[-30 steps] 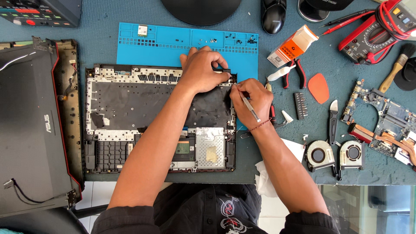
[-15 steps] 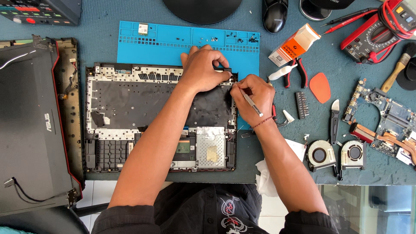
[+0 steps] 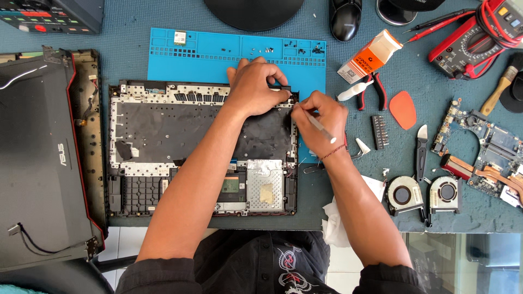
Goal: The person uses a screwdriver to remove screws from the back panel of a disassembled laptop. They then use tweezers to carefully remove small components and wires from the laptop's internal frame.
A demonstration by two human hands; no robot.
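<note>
Fingers of the right hand pinched a thin metal tool, its long axis slanting from lower right up-left, tip pointing at the upper right corner of the opened laptop base. The left hand lay curled over that corner's top edge, pressing down, with the blue mat just behind.

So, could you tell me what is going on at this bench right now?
A person is working on an opened laptop base lying on the bench. The left hand presses on its top right corner, while the right hand holds a thin metal tool with its tip at that same corner. Two small fans, a circuit board, pliers and a blue mat lie around it.
</note>
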